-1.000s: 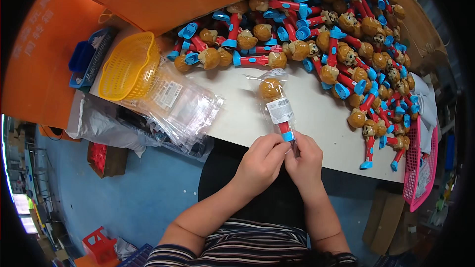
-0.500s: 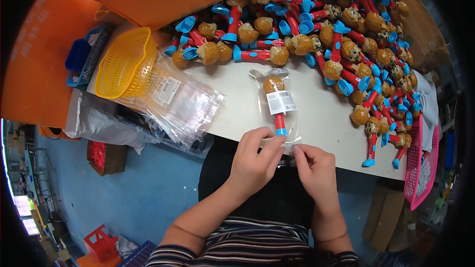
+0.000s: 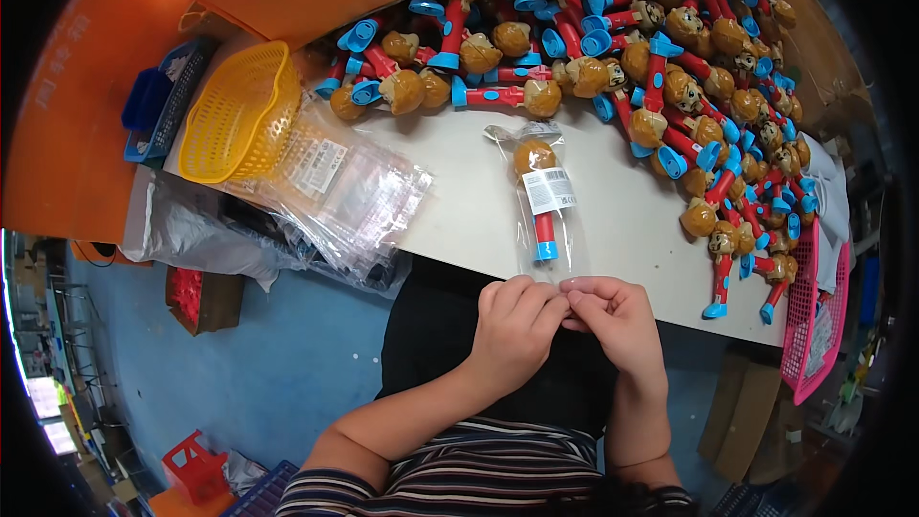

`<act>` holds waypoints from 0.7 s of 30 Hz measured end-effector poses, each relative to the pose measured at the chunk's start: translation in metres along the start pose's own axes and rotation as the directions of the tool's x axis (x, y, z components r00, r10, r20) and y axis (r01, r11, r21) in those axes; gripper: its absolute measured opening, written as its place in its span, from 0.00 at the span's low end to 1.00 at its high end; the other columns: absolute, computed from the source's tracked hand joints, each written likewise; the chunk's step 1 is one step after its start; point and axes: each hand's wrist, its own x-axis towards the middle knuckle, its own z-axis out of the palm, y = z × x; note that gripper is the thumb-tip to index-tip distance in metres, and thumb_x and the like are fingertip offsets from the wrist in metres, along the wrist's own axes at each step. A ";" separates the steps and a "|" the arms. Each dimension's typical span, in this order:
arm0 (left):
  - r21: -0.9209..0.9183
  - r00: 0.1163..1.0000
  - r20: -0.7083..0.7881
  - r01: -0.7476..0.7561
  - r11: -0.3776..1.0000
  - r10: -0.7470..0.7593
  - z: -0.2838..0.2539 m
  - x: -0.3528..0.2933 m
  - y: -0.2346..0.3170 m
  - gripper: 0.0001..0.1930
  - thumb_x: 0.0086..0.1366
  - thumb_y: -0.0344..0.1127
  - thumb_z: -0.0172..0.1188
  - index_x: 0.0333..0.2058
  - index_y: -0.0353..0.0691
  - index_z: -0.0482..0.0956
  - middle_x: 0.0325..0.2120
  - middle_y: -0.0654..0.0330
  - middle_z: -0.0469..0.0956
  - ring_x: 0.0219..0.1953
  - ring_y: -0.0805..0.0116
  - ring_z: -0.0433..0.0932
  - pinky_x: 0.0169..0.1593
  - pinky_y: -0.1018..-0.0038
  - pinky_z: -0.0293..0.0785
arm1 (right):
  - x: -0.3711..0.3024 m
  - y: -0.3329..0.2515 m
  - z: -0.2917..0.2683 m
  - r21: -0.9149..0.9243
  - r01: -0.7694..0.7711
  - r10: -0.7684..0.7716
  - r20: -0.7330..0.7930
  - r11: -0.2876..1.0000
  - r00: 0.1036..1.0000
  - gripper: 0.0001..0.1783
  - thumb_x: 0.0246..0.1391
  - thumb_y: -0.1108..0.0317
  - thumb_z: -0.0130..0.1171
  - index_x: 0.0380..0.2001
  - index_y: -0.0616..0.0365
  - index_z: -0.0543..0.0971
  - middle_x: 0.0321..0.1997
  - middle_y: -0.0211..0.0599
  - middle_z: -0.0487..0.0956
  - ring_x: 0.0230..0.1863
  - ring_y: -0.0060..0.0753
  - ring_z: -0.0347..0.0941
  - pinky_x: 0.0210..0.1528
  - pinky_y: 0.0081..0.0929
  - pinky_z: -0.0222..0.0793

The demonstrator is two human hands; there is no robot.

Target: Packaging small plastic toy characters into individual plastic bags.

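Note:
A clear plastic bag [image 3: 573, 251] lies on the table's front part, its near end at the edge. Inside it is a toy figure [image 3: 545, 228] with a round brown head, a red body and a blue end; a white printed label [image 3: 550, 191] covers its middle. My left hand [image 3: 519, 330] and my right hand [image 3: 617, 319] meet at the bag's near end. The fingers of both are closed in a pinch on the plastic there. What lies between the fingertips is partly hidden.
Many similar loose toy figures [image 3: 661, 86] are heaped along the back and right of the white table [image 3: 459, 182]. At left are a stack of flat clear bags [image 3: 373, 191] and a yellow basket [image 3: 239, 115]. A pink basket [image 3: 814, 325] stands at the right edge.
My hands have drawn together and toward me at the bag's near end. The left has come off the toy's blue end, and the bag has shifted slightly right.

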 end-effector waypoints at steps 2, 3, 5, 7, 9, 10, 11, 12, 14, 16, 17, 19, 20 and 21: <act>0.001 1.000 0.007 0.003 1.000 -0.003 0.000 0.000 0.001 0.13 0.51 0.31 0.62 0.37 0.40 0.79 0.37 0.62 0.76 0.42 0.62 0.73 0.46 0.64 0.64 | 0.001 0.002 -0.002 -0.003 0.035 -0.035 0.030 0.999 0.999 0.11 0.62 0.74 0.57 0.44 0.73 0.79 0.35 0.41 0.84 0.35 0.24 0.81 0.40 0.16 0.77; 0.003 1.000 0.013 0.007 1.000 -0.007 0.001 0.000 0.001 0.12 0.52 0.31 0.62 0.37 0.40 0.78 0.36 0.62 0.75 0.42 0.62 0.73 0.46 0.64 0.64 | 0.001 0.003 -0.003 -0.002 0.035 -0.035 0.029 0.999 0.999 0.11 0.62 0.74 0.57 0.44 0.73 0.79 0.35 0.41 0.84 0.35 0.24 0.81 0.40 0.16 0.77; -0.044 0.999 0.023 0.026 0.999 -0.025 -0.001 0.001 0.000 0.11 0.53 0.31 0.62 0.37 0.40 0.78 0.35 0.62 0.75 0.42 0.62 0.73 0.46 0.64 0.64 | 0.002 0.007 -0.004 0.020 0.057 -0.058 0.019 0.998 0.998 0.10 0.61 0.75 0.58 0.43 0.73 0.79 0.35 0.41 0.84 0.35 0.24 0.81 0.40 0.17 0.78; -0.089 0.999 0.033 0.046 0.995 -0.043 -0.003 0.002 -0.001 0.10 0.55 0.30 0.62 0.37 0.41 0.77 0.35 0.62 0.75 0.42 0.61 0.73 0.46 0.63 0.64 | 0.002 0.011 -0.001 0.031 0.074 -0.074 0.003 0.997 0.997 0.10 0.61 0.75 0.58 0.42 0.73 0.79 0.34 0.41 0.83 0.35 0.24 0.81 0.39 0.17 0.78; -0.136 0.999 0.013 0.045 0.990 -0.043 -0.005 0.004 -0.003 0.07 0.53 0.29 0.65 0.31 0.42 0.77 0.32 0.62 0.75 0.39 0.59 0.74 0.45 0.63 0.64 | 0.003 0.014 0.003 0.040 0.092 -0.091 -0.014 0.995 0.996 0.09 0.61 0.76 0.58 0.41 0.73 0.79 0.34 0.41 0.83 0.35 0.24 0.81 0.39 0.18 0.78; -0.136 0.999 0.014 0.045 0.990 -0.044 -0.006 0.004 -0.004 0.07 0.53 0.29 0.65 0.31 0.42 0.77 0.32 0.62 0.75 0.39 0.59 0.74 0.45 0.63 0.64 | 0.004 0.016 0.007 0.032 0.131 -0.129 -0.039 0.991 0.991 0.08 0.61 0.76 0.58 0.40 0.72 0.79 0.32 0.40 0.83 0.33 0.23 0.81 0.38 0.17 0.78; -0.152 0.999 0.028 0.042 0.988 -0.038 -0.007 0.003 -0.006 0.08 0.52 0.29 0.66 0.31 0.42 0.76 0.32 0.62 0.75 0.39 0.58 0.74 0.46 0.63 0.64 | 0.004 0.017 0.008 0.024 0.169 -0.167 -0.064 0.985 0.984 0.07 0.61 0.76 0.57 0.39 0.71 0.79 0.31 0.39 0.83 0.31 0.22 0.80 0.36 0.17 0.78; -0.167 0.999 0.043 0.038 0.985 -0.031 -0.009 0.003 -0.008 0.08 0.51 0.29 0.66 0.30 0.42 0.76 0.31 0.62 0.75 0.39 0.57 0.74 0.46 0.64 0.64 | 0.005 0.017 0.008 0.024 0.169 -0.167 -0.064 0.985 0.984 0.07 0.61 0.76 0.57 0.39 0.71 0.79 0.31 0.39 0.83 0.31 0.22 0.80 0.36 0.17 0.78; -0.208 0.995 0.088 0.055 0.977 -0.037 -0.016 -0.001 -0.010 0.09 0.51 0.28 0.66 0.30 0.42 0.75 0.31 0.61 0.75 0.39 0.57 0.73 0.47 0.64 0.65 | 0.007 0.015 0.007 -0.013 0.190 -0.189 -0.167 0.982 0.968 0.07 0.62 0.75 0.56 0.38 0.70 0.78 0.30 0.39 0.82 0.31 0.23 0.80 0.36 0.18 0.78; -0.245 0.990 0.136 0.076 0.967 -0.043 -0.028 -0.008 -0.016 0.09 0.51 0.28 0.66 0.30 0.41 0.75 0.30 0.61 0.75 0.39 0.56 0.73 0.48 0.64 0.65 | 0.008 0.011 0.004 -0.039 0.187 -0.191 -0.165 0.982 0.968 0.07 0.62 0.76 0.56 0.39 0.71 0.77 0.30 0.40 0.82 0.31 0.24 0.81 0.36 0.18 0.78; -0.327 0.993 0.086 0.103 0.939 -0.079 -0.036 -0.012 -0.021 0.09 0.51 0.27 0.66 0.30 0.41 0.74 0.30 0.60 0.74 0.39 0.56 0.73 0.48 0.64 0.66 | 0.008 0.009 0.003 -0.067 0.186 -0.195 -0.162 0.980 0.967 0.08 0.62 0.76 0.56 0.39 0.72 0.77 0.31 0.40 0.82 0.32 0.25 0.81 0.36 0.19 0.78; -0.432 0.983 0.036 0.178 0.884 -0.180 -0.059 -0.018 -0.031 0.08 0.53 0.24 0.63 0.29 0.40 0.73 0.30 0.59 0.73 0.38 0.59 0.72 0.48 0.66 0.68 | 0.009 0.005 0.003 -0.056 0.161 -0.168 -0.152 0.985 0.974 0.08 0.62 0.76 0.56 0.39 0.72 0.77 0.31 0.40 0.82 0.32 0.26 0.81 0.36 0.19 0.78; -0.493 0.967 0.049 0.241 0.836 -0.250 -0.069 -0.024 -0.040 0.07 0.56 0.22 0.60 0.29 0.40 0.72 0.30 0.59 0.73 0.38 0.61 0.71 0.48 0.68 0.67 | 0.010 0.004 0.003 -0.046 0.138 -0.143 -0.138 0.989 0.980 0.08 0.62 0.76 0.55 0.39 0.72 0.77 0.31 0.41 0.82 0.32 0.26 0.81 0.36 0.19 0.78; -0.565 0.949 0.023 0.272 0.779 -0.315 -0.079 -0.028 -0.048 0.06 0.59 0.22 0.57 0.29 0.40 0.71 0.30 0.60 0.72 0.37 0.64 0.69 0.46 0.69 0.66 | 0.011 0.002 0.003 -0.047 0.141 -0.146 -0.134 0.989 0.980 0.08 0.62 0.76 0.55 0.39 0.72 0.77 0.31 0.41 0.82 0.32 0.26 0.81 0.36 0.19 0.78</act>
